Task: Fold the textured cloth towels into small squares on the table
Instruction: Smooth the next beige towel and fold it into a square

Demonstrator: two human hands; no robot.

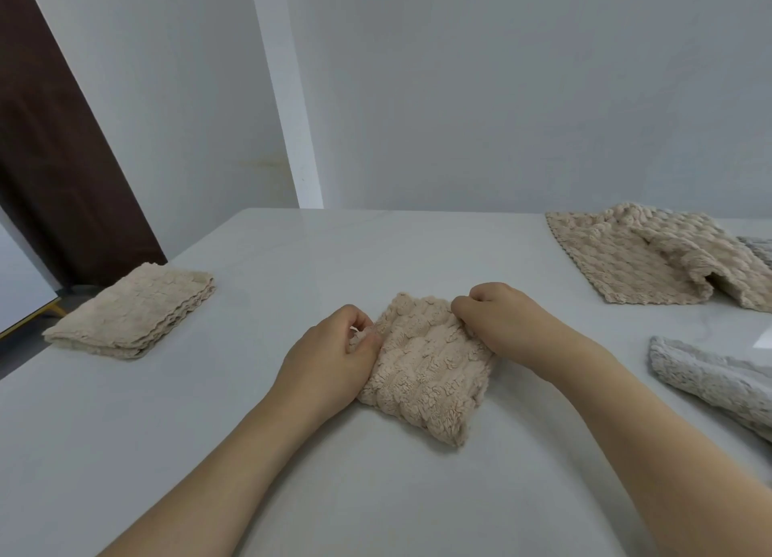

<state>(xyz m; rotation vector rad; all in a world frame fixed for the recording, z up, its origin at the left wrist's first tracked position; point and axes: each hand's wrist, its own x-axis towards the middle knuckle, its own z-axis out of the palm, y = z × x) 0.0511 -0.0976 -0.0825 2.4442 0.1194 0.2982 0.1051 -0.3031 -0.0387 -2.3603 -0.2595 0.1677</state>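
Lying between the two hands on the tabletop (292, 494), the folded beige towel (426, 368) is running its long axis away from the person, while the left hand (334, 356) and right hand (497, 322) are pinching its far corners.

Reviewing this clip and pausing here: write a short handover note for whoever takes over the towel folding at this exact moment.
Left hand: pinching the left edge of the beige towel at table centre.
Right hand: gripping its far right corner.
Done: that towel is folded small; a folded stack sits far left.
Left: square it off, then fold the loose beige towel far right and the grey towel at the right edge.
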